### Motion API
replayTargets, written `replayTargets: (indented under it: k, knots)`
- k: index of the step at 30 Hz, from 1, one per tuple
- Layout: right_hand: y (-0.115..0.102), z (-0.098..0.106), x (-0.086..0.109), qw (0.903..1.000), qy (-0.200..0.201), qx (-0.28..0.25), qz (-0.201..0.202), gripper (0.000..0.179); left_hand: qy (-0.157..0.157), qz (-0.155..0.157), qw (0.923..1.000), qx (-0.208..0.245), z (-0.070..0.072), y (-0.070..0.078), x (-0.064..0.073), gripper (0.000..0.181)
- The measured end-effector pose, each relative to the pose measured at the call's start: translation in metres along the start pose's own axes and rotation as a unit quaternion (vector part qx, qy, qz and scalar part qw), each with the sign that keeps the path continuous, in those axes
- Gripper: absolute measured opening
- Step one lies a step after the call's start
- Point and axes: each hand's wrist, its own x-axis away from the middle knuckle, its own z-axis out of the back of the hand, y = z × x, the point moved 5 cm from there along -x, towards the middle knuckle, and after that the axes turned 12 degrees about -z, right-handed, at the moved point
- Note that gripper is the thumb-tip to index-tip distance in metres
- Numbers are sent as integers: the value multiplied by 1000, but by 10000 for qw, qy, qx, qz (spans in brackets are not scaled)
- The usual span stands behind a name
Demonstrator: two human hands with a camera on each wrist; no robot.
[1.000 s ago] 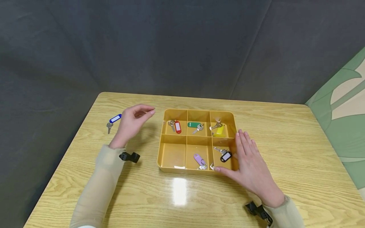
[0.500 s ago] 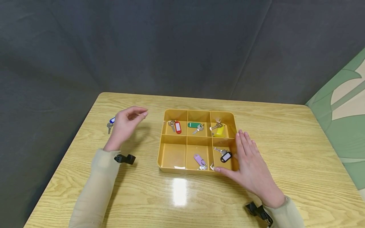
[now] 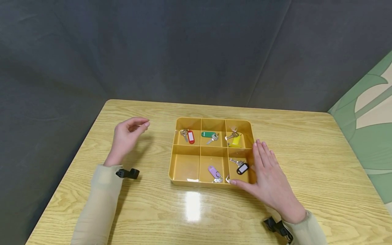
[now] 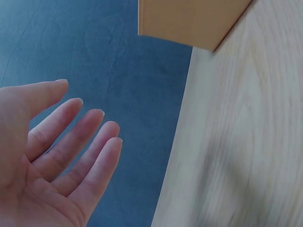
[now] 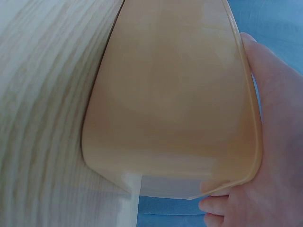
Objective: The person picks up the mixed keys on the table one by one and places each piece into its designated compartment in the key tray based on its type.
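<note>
A yellow six-compartment tray (image 3: 196,184) sits on the wooden table. At its front right corner, my right hand (image 3: 272,183) rests straight fingers along the right rim, thumb on the front rim. Back row, left to right: keys with a red tag (image 3: 191,136), a green tag (image 3: 208,134) and a yellow tag (image 3: 235,140). A purple-tagged key (image 3: 213,171) lies front middle, a black-tagged key (image 3: 243,168) front right; the front left compartment is bare. Left of the tray, my left hand (image 3: 122,137) hovers holding nothing, fingers relaxed in the left wrist view. It hides the blue-tagged key.
The wooden table (image 3: 153,211) ends at a dark fabric partition (image 3: 183,51) behind and on the left. A green and beige patterned surface (image 3: 367,132) borders it at the right. Black camera mounts (image 3: 128,173) are strapped to both wrists.
My left hand has moved left and slightly toward me, away from the tray, covering the blue-tagged key that showed before. The right hand and tray have stayed put.
</note>
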Motion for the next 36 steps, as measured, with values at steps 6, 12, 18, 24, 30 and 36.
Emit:
replayTargets:
  k: [6, 12, 18, 24, 30, 36]
  knots:
    - [0, 0, 0, 10000, 1, 11, -1, 127, 39, 31, 9999, -104, 8, 12, 3, 27]
    - [0, 0, 0, 10000, -8, 19, 3, 127, 180, 139, 9996, -168, 19, -22, 5, 31]
    - [0, 0, 0, 10000, 2, 21, 10, 126, 441, 101, 9987, -240, 34, -32, 7, 31]
    - [0, 0, 0, 10000, 1, 21, 9, 126, 524, 234, 9976, -400, 45, -33, 11, 34]
    - [0, 0, 0, 10000, 4, 17, 15, 126, 583, 307, 9965, -517, 53, -35, 14, 37]
    - [0, 0, 0, 10000, -2, 13, 16, 126, 722, 343, 9947, -652, 61, -38, 16, 35]
